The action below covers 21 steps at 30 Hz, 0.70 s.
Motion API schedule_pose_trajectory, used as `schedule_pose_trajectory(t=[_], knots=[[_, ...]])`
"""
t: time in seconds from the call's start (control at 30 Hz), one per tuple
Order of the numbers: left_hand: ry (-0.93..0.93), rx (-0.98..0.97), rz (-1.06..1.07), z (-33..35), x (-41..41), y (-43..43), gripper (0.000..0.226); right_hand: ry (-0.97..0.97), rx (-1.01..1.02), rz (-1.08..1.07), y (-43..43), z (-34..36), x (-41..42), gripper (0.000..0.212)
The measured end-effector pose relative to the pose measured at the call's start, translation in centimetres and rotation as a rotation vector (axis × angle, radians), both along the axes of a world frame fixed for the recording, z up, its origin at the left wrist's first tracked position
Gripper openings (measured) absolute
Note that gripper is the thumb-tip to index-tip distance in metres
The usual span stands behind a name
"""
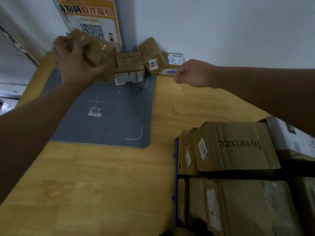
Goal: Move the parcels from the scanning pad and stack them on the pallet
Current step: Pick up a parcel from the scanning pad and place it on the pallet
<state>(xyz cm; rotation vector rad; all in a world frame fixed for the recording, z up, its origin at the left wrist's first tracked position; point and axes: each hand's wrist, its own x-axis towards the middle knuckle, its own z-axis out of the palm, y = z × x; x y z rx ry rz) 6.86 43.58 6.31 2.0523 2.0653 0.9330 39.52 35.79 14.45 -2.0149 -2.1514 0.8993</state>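
Observation:
My left hand (75,63) grips a taped brown parcel (97,50) at the far end of the grey scanning pad (109,120). Beside it, on the pad's back edge, stands a second brown parcel (129,68) with a white label facing me. A tilted parcel (153,56) leans in the wall corner, and a flat labelled parcel (173,63) lies behind my right hand (192,74), which hovers with curled fingers, holding nothing. Stacked parcels (235,147) sit on the blue pallet (176,167) at the lower right.
The pad lies on a yellow wooden table (102,184). An orange and white sign with a QR code (92,19) leans on the wall behind the parcels. A white-wrapped parcel (293,137) lies on the stack at the right edge.

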Motion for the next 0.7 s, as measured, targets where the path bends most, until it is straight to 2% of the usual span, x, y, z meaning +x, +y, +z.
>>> schedule_pose_trajectory(t=[0.23, 0.43, 0.7], knots=[[0.093, 0.193, -0.175, 6.2, 6.5, -6.0, 0.081, -0.020, 0.059, 0.043, -2.1, 3.4, 2.2, 0.033], [0.172, 0.286, -0.269, 10.6, 14.3, -10.1, 0.079, 0.233, 0.094, -0.161, -4.3, 5.5, 5.4, 0.057], [0.340, 0.440, -0.298, 15.3, 25.2, -16.5, 0.082, 0.638, 0.089, -0.267, -10.0, 10.0, 12.8, 0.071]])
